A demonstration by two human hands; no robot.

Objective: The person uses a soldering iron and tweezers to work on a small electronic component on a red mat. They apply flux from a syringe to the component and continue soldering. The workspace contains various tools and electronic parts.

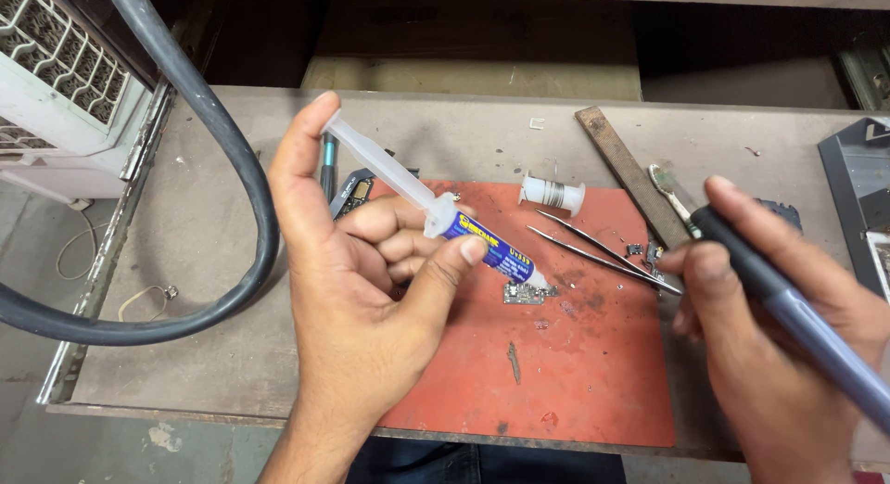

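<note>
Left hand (357,289), centre frame: fingers pinch a clear syringe (436,210) with a blue label, thumb on the plunger end, tip touching a small circuit board (525,293) on the red mat (575,373). Right hand (779,354), at right: fingers wrapped around a grey pen-shaped tool (797,308). Tweezers (603,254) and a wire spool (553,193) lie on the mat's upper part, atop the counter (185,354).

Both hands bare — left hand (357,289), right hand (769,354) — no gloves, rings or sleeves; dark trousers (482,464) below.
</note>
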